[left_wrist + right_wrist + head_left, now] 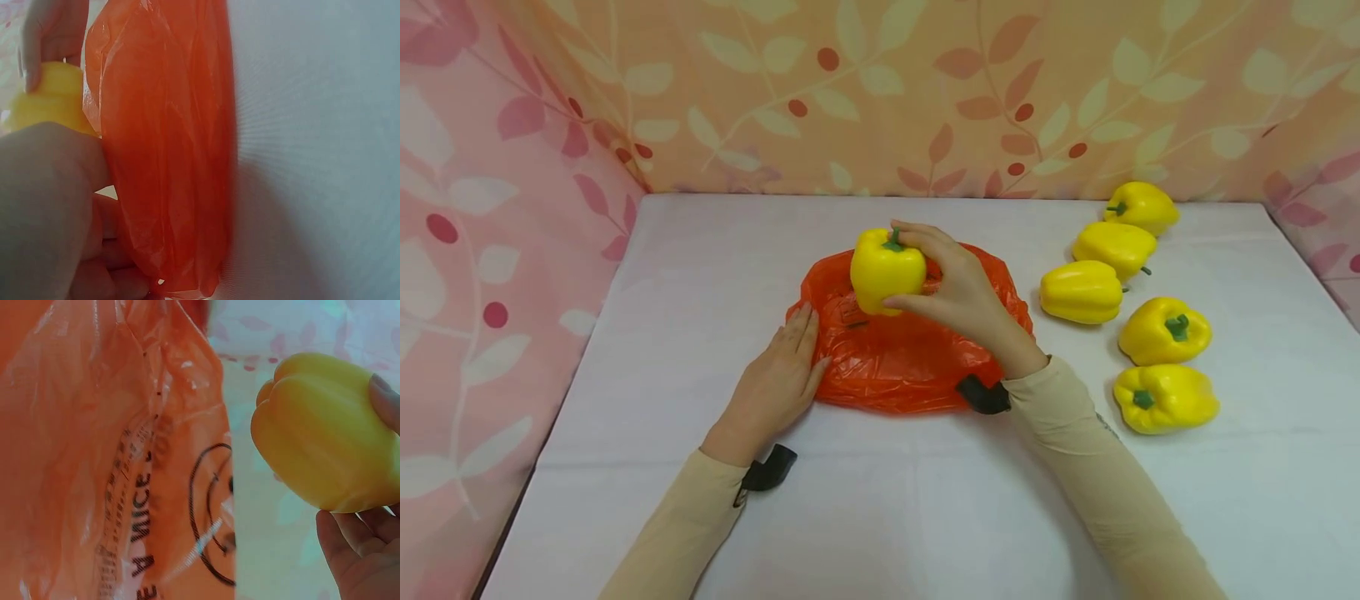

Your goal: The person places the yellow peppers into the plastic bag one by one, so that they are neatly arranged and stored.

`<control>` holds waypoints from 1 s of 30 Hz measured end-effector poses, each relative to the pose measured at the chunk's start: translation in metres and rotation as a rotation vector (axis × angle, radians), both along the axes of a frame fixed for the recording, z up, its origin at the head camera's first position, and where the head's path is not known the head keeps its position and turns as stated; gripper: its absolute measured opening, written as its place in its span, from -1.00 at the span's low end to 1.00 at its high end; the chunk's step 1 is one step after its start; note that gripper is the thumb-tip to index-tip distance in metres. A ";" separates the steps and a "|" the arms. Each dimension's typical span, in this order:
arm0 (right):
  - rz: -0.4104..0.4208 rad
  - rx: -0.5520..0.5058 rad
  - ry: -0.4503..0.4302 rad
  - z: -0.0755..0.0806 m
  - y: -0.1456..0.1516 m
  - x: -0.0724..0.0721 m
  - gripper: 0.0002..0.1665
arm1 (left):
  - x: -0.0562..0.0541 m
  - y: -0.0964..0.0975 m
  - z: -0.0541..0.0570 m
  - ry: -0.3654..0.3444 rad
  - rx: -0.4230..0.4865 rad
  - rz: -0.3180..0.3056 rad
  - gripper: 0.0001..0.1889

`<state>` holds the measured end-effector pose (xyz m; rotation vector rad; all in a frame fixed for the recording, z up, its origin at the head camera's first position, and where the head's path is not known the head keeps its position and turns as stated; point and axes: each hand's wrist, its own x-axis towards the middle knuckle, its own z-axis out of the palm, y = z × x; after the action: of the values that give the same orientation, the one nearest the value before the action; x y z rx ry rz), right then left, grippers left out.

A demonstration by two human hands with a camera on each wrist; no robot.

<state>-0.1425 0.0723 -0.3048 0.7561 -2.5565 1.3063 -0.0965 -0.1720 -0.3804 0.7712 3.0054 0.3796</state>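
Note:
A yellow bell pepper [882,273] with a green stem is held by my right hand [964,293], thumb on the near side and fingers on the far side. Beneath it, a red-orange plastic bag [898,379] lies spread on the table. With fairly straight fingers, my left hand [778,375] rests against the bag's left edge. The left wrist view shows the bag [172,144] beside that hand, its fingers partly behind the film. Black print and a smiling face mark the bag [69,444] in the right wrist view, with the held pepper [325,437] apart from it.
Several more yellow bell peppers lie to the right of the bag, among them a far one [1142,208], a middle one [1081,292] and a near one [1165,398]. A white cloth covers the table [865,517]. Patterned curtains [880,100] stand behind and at the sides.

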 end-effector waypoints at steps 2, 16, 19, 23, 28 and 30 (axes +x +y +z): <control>0.005 0.019 -0.011 -0.003 -0.004 -0.004 -0.18 | 0.000 0.000 0.000 -0.001 0.000 0.000 -0.30; 0.071 0.111 -0.126 -0.027 -0.026 -0.028 -0.17 | -0.001 -0.002 0.001 -0.017 -0.006 -0.014 -0.30; 0.085 0.130 -0.149 -0.029 -0.029 -0.031 -0.17 | -0.001 -0.001 0.002 -0.016 -0.007 -0.014 -0.30; 0.090 0.158 -0.173 -0.033 -0.031 -0.034 -0.16 | -0.001 -0.001 0.002 -0.013 -0.006 -0.017 -0.30; 0.081 0.174 -0.202 -0.040 -0.036 -0.037 -0.12 | -0.001 -0.001 0.001 -0.011 -0.008 -0.014 -0.31; 0.076 0.178 -0.215 -0.042 -0.038 -0.038 -0.08 | -0.001 -0.001 0.001 -0.012 -0.009 -0.011 -0.31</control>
<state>-0.1807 0.0347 -0.3469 0.7908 -2.8719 1.2561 -0.0972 -0.1730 -0.3791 0.7810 2.9889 0.3684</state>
